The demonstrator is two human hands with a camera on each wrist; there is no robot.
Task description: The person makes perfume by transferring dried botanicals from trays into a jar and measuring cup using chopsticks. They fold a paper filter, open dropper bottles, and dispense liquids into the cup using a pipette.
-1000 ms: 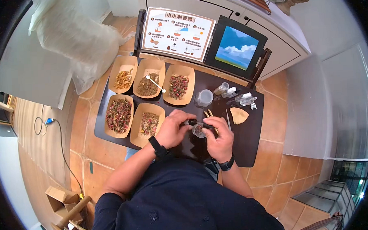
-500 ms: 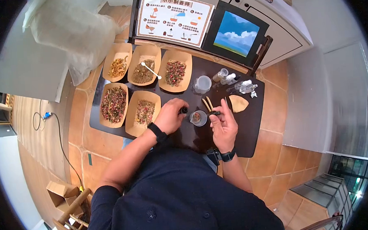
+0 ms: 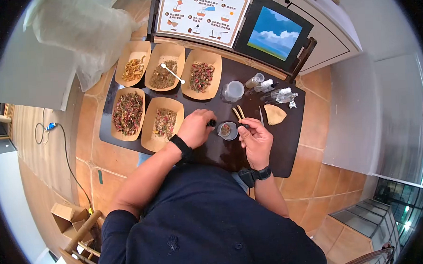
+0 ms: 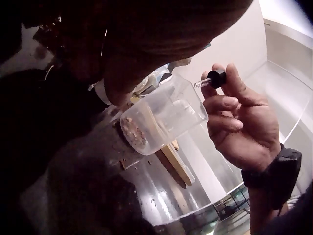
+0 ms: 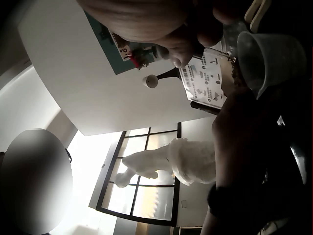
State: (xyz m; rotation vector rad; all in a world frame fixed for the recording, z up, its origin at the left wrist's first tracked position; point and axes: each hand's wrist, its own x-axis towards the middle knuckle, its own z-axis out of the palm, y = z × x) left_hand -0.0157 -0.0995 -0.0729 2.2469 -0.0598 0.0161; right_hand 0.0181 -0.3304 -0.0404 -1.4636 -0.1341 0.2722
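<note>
The left hand [image 3: 195, 128] grips a small dark bottle [image 3: 212, 123] in the head view, left of a clear plastic cup [image 3: 228, 131]. That cup [image 4: 164, 117] holds a little reddish dried material at its bottom in the left wrist view. Right of the cup, the right hand [image 3: 256, 142] pinches a black dropper cap [image 3: 244, 126]. In the left wrist view the right hand [image 4: 244, 117] holds the black cap [image 4: 218, 78], its clear glass tip pointing at the cup's rim. Neither hand touches the cup.
Paper trays of dried flowers and herbs [image 3: 127, 113] fill the table's left side, one with a white spoon [image 3: 173, 73]. Beyond the cup stand a lidded container [image 3: 233, 91] and several small bottles [image 3: 264, 86]. Wooden tweezers [image 3: 238, 113] and a tan folded piece [image 3: 275, 114] lie to the right.
Both hands have parted from above the cup, the left moving left with the bottle and the right moving right with the dropper. Over the last half second they have shifted little.
</note>
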